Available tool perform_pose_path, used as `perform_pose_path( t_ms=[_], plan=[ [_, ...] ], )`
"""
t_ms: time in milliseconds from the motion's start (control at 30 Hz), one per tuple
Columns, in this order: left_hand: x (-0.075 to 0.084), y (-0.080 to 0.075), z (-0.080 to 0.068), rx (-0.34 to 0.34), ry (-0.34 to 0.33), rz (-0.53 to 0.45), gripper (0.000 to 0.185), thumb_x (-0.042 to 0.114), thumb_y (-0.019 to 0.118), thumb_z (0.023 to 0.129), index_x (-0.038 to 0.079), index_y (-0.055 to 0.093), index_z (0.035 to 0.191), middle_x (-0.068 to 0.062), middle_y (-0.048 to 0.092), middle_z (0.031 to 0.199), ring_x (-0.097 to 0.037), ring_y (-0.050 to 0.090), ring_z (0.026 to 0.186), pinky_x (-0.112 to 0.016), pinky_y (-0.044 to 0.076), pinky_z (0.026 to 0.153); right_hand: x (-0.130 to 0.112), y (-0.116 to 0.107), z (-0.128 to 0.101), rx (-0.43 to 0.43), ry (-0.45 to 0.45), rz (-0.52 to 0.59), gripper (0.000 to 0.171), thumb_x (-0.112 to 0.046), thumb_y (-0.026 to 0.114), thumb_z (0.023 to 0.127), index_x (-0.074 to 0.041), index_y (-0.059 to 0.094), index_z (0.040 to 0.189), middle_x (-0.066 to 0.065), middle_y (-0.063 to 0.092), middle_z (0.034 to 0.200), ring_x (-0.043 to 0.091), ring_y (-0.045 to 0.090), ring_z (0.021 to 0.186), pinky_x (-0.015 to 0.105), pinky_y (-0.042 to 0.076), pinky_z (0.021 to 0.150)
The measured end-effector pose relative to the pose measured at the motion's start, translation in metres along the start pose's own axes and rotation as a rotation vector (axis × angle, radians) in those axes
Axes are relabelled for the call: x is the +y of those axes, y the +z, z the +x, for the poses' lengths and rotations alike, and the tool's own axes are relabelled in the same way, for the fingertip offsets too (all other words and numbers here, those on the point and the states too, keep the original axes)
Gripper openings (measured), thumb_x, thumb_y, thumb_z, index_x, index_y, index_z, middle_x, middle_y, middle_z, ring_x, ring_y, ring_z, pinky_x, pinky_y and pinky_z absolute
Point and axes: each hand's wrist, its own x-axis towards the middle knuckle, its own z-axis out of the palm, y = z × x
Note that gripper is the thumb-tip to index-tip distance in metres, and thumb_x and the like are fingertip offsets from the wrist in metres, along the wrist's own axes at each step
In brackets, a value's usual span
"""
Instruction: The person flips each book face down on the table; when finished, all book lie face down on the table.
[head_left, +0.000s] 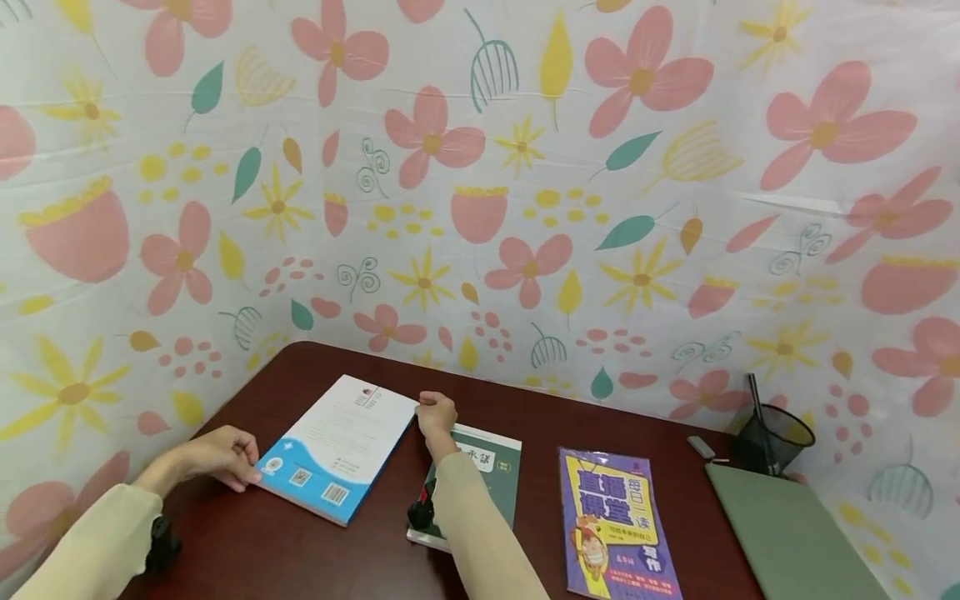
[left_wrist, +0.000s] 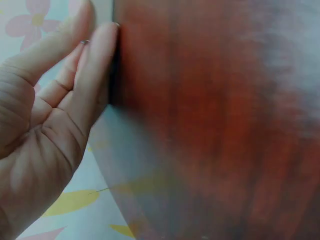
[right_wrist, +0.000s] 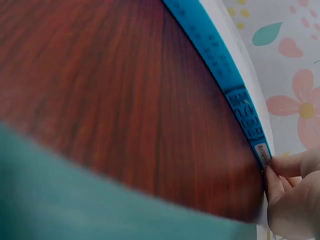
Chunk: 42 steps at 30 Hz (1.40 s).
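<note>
A white book with a blue wavy lower band (head_left: 337,446) lies back cover up at the left of the table in the head view. My left hand (head_left: 221,457) pinches its near left corner between thumb and fingers. At the far right corner, my right hand (head_left: 437,417) grips the same book. The right wrist view shows the book's blue lettered spine (right_wrist: 220,65), its end between the thumb and fingers of the right hand (right_wrist: 295,200). Under my right forearm lies a dark green book (head_left: 504,471), partly hidden by the sleeve.
A purple and yellow book (head_left: 615,533) lies right of the green one. Farther right are a grey-green flat folder-like thing (head_left: 787,517), a black mesh pen holder (head_left: 783,429) with a pen, and a small grey item (head_left: 701,447). Floral cloth (head_left: 480,283) hangs behind the brown table (head_left: 225,542).
</note>
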Motion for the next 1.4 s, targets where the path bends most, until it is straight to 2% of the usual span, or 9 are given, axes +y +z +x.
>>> perform_pose_path(
  t_ms=[133, 300, 567, 733, 800, 933, 1100, 1233, 1400],
  plan=[
    [0.004, 0.009, 0.011, -0.008, 0.019, -0.009, 0.027, 0.009, 0.078, 0.080, -0.005, 0.056, 0.084, -0.004, 0.063, 0.071, -0.015, 0.069, 0.066, -0.031, 0.061, 0.064, 0.001, -0.008, 0.006, -0.035, 0.011, 0.075, 0.028, 0.003, 0.064, 0.087, -0.001, 0.069, 0.115, 0.015, 0.069, 0.113, 0.031, 0.064, 0.109, 0.037, 0.056, 0.088],
    [0.010, 0.015, 0.019, -0.012, 0.039, -0.006, 0.028, 0.009, 0.079, 0.079, -0.006, 0.056, 0.083, -0.007, 0.068, 0.073, -0.017, 0.071, 0.068, -0.032, 0.061, 0.063, 0.003, -0.018, 0.012, -0.200, -0.010, 0.139, 0.045, 0.004, 0.060, 0.090, 0.001, 0.055, 0.134, 0.019, 0.057, 0.135, 0.034, 0.052, 0.129, 0.041, 0.050, 0.103],
    [-0.002, 0.026, 0.023, -0.032, 0.033, -0.036, 0.028, 0.011, 0.079, 0.079, -0.004, 0.057, 0.084, -0.006, 0.069, 0.074, -0.016, 0.070, 0.069, -0.032, 0.061, 0.063, 0.015, -0.032, 0.013, -0.286, -0.006, 0.120, 0.049, 0.003, 0.061, 0.091, 0.001, 0.049, 0.139, 0.019, 0.053, 0.140, 0.034, 0.047, 0.134, 0.044, 0.045, 0.108],
    [-0.004, 0.026, 0.025, -0.029, 0.053, -0.045, 0.028, 0.013, 0.079, 0.080, -0.005, 0.057, 0.086, -0.005, 0.065, 0.073, -0.015, 0.069, 0.066, -0.032, 0.061, 0.063, 0.010, -0.045, 0.020, -0.441, -0.038, 0.058, 0.055, 0.001, 0.058, 0.094, 0.001, 0.040, 0.145, 0.020, 0.044, 0.149, 0.036, 0.040, 0.140, 0.047, 0.041, 0.112],
    [-0.001, 0.025, 0.024, -0.033, 0.054, -0.035, 0.029, 0.013, 0.078, 0.081, -0.005, 0.057, 0.086, -0.004, 0.064, 0.073, -0.015, 0.067, 0.064, -0.032, 0.061, 0.063, 0.007, -0.051, 0.023, -0.515, -0.035, 0.069, 0.057, 0.000, 0.057, 0.095, 0.001, 0.035, 0.148, 0.021, 0.040, 0.151, 0.036, 0.039, 0.140, 0.047, 0.040, 0.112],
    [0.010, 0.021, 0.020, -0.004, -0.007, 0.035, 0.032, 0.021, 0.077, 0.084, -0.003, 0.054, 0.086, -0.004, 0.061, 0.068, -0.014, 0.063, 0.057, -0.033, 0.060, 0.058, 0.005, -0.063, 0.027, -0.615, -0.004, 0.163, 0.060, -0.003, 0.054, 0.098, 0.002, 0.027, 0.151, 0.022, 0.034, 0.155, 0.037, 0.043, 0.138, 0.045, 0.040, 0.113],
    [0.036, 0.016, 0.025, 0.127, -0.079, 0.110, 0.037, 0.031, 0.071, 0.089, -0.001, 0.053, 0.088, -0.005, 0.056, 0.064, -0.014, 0.061, 0.052, -0.035, 0.060, 0.055, 0.005, -0.089, 0.028, -0.608, -0.006, 0.202, 0.058, -0.005, 0.052, 0.099, 0.002, 0.028, 0.151, 0.022, 0.035, 0.154, 0.037, 0.042, 0.139, 0.044, 0.039, 0.115],
    [0.056, 0.022, 0.039, 0.163, -0.001, 0.143, 0.038, 0.030, 0.070, 0.090, -0.003, 0.053, 0.091, -0.005, 0.057, 0.063, -0.017, 0.063, 0.054, -0.035, 0.060, 0.055, 0.003, -0.115, 0.028, -0.596, -0.024, 0.164, 0.056, -0.005, 0.053, 0.099, 0.002, 0.031, 0.150, 0.022, 0.038, 0.152, 0.037, 0.041, 0.140, 0.044, 0.039, 0.115],
    [0.078, 0.038, 0.054, 0.088, 0.127, 0.134, 0.036, 0.028, 0.068, 0.092, -0.005, 0.056, 0.101, -0.007, 0.060, 0.069, -0.019, 0.065, 0.058, -0.034, 0.060, 0.058, 0.004, -0.140, 0.024, -0.584, -0.022, 0.154, 0.053, -0.007, 0.054, 0.099, 0.000, 0.036, 0.149, 0.021, 0.045, 0.149, 0.034, 0.042, 0.139, 0.043, 0.041, 0.113]
  ],
)
